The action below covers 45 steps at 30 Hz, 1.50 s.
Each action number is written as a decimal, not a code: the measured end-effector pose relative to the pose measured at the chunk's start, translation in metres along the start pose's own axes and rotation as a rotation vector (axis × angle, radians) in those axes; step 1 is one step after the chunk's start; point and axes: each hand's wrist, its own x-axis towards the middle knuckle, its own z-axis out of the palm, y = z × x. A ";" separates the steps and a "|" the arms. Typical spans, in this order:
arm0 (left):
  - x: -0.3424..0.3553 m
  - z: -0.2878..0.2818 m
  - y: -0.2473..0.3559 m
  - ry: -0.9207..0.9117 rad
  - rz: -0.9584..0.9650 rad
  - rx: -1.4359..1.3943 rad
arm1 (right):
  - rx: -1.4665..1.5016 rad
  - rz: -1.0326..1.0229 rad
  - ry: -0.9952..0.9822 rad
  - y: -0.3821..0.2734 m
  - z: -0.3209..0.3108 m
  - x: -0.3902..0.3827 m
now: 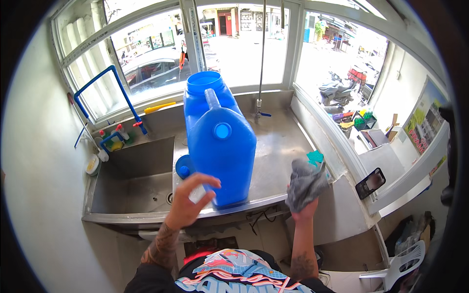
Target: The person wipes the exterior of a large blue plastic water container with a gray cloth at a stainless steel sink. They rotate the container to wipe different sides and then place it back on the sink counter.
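Observation:
A large blue plastic water jug (222,156) stands upright on the steel counter, its wide top mouth uncovered and a round spout opening on its near face. Just in front of its lower left side is my left hand (188,202), fingers curved and apart, with nothing seen in it; whether the fingertips touch the jug I cannot tell. My right hand (306,210) grips a crumpled grey cloth (307,186) to the right of the jug, and the cloth hides most of its fingers. Blue caps (184,168) lie on the counter at the jug's left.
A steel sink basin (132,178) is at left, with blue pipes (117,85) and bottles behind it. A thin pipe with a blue-handled valve (260,113) comes down behind the jug. At right are a teal piece (315,156), a ledge and a phone (371,183).

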 end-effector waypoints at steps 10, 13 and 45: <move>0.045 -0.056 -0.175 0.171 -0.227 0.132 | -1.337 -0.627 0.059 0.144 0.019 0.058; -0.021 -0.055 -0.254 -0.185 -0.353 0.610 | -1.994 -0.987 -0.200 0.182 -0.038 0.009; 0.117 -0.014 0.000 -0.220 0.319 0.569 | -0.337 0.023 0.240 0.137 -0.092 0.160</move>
